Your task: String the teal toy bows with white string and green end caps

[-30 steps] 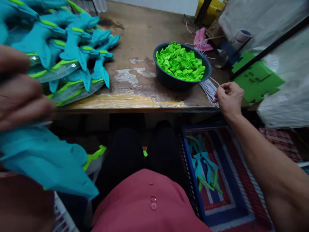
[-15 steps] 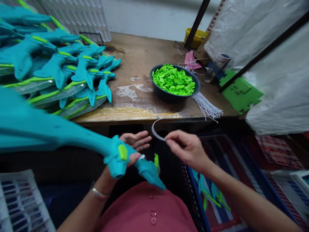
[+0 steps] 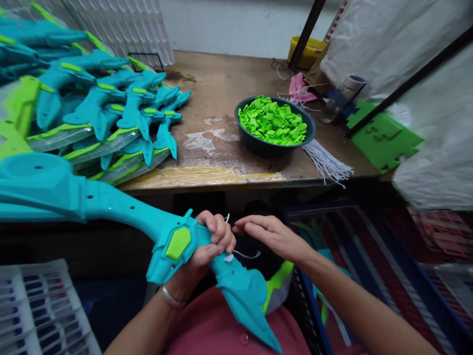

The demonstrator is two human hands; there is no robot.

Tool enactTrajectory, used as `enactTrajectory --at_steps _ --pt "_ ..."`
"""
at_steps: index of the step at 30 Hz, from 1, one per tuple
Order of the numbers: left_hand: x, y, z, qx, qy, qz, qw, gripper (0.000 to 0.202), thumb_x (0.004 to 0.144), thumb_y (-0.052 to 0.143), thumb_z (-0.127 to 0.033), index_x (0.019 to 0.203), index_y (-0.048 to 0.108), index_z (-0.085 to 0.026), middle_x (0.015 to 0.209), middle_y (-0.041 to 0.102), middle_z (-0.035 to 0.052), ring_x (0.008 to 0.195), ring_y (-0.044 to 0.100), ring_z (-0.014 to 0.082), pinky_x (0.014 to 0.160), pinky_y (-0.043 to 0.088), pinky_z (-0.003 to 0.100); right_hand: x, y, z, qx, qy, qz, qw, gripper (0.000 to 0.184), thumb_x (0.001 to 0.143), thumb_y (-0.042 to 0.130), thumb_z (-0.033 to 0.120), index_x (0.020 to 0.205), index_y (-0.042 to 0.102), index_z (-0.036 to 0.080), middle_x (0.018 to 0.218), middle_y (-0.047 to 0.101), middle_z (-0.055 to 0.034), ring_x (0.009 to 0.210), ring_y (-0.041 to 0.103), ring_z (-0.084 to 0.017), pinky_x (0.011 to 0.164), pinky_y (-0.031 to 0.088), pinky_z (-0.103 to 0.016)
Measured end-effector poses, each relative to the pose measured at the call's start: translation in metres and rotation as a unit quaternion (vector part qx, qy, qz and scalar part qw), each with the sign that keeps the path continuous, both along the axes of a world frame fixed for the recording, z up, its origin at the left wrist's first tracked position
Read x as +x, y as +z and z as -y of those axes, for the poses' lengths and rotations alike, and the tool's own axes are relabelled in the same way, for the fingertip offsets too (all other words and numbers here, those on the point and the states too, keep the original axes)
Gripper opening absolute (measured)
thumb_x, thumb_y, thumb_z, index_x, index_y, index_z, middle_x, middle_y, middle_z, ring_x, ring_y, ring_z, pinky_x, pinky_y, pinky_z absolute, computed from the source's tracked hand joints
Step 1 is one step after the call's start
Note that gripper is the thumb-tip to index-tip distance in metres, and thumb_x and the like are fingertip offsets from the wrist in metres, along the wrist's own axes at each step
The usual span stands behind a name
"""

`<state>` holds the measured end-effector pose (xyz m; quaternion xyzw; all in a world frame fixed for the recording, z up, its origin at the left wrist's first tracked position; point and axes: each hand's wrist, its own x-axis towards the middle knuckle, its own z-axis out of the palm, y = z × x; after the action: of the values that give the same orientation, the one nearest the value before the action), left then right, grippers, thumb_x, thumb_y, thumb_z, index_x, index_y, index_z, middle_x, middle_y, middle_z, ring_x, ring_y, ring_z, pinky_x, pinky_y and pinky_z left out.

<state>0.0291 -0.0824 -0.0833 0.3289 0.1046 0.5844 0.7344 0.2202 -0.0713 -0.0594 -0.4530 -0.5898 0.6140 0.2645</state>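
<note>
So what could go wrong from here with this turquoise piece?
Only the left hand visibly grips the long turquoise piece, so its far end might swing into the stacked pieces. The thin white cord by that hand's fingers has a loose end and could slip away. The bundle of white cords reaches the table's front edge, so an arm may brush some off.

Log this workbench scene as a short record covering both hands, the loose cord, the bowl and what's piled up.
Left hand: left hand wrapped around teal plastic toy
Right hand: right hand beside it, fingers extended; grip unclear
Loose cord: thin white cord by the left hand
Bowl: dark bowl heaped with bright green plastic pieces
Right of bowl: white cord bundle
Table left: pile of teal-and-green toys
</note>
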Motion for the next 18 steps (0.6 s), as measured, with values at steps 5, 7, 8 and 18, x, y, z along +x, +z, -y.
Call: enactTrajectory --at_steps 5,7,8,18 --pt "0.02 -0.023 0.011 0.033 -0.017 -0.023 0.999 0.036 0.08 0.081 -0.027 0.085 0.046 -0.022 0.068 0.036 -0.0072 0.053 0.039 0.0057 0.054 0.047 0.019 -0.04 -0.008 -0.022 -0.182 -0.158 -0.238 0.941 0.039 0.081 0.079 0.051 0.1 0.074 0.017 0.089 0.076 -0.0046 0.078 0.069 -0.014 0.078 0.056 -0.029" --pt "0.021 -0.032 0.016 0.053 -0.022 -0.024 0.998 0.035 0.08 0.081 -0.025 0.085 0.046 -0.023 0.068 0.035 -0.0075 0.052 0.038 0.0053 0.053 0.047 0.019 -0.044 -0.003 -0.036 -0.167 -0.212 -0.304 0.914 0.031 0.08 0.082 0.041 0.099 0.073 0.018 0.081 0.072 -0.0001 0.071 0.066 -0.011 0.074 0.057 -0.026" --pt "0.02 -0.035 0.018 0.056 -0.025 -0.026 0.998 0.035 0.08 0.081 -0.024 0.086 0.046 -0.023 0.068 0.035 -0.0075 0.052 0.039 0.0055 0.053 0.047 0.019 -0.041 0.0 -0.044 -0.145 -0.233 -0.322 0.906 0.027 0.082 0.081 0.037 0.098 0.072 0.018 0.077 0.069 0.0022 0.067 0.064 -0.009 0.071 0.057 -0.025" --pt "-0.01 -0.037 0.038 -0.053 0.014 -0.12 0.991 0.036 0.078 0.085 -0.031 0.09 0.051 -0.025 0.071 0.039 -0.0048 0.056 0.043 0.009 0.054 0.046 0.024 0.031 0.031 -0.084 0.157 -0.384 -0.161 0.896 0.015 0.095 0.066 0.039 0.102 0.067 0.025 0.088 0.059 0.0017 0.072 0.058 -0.009 0.056 0.048 -0.02"
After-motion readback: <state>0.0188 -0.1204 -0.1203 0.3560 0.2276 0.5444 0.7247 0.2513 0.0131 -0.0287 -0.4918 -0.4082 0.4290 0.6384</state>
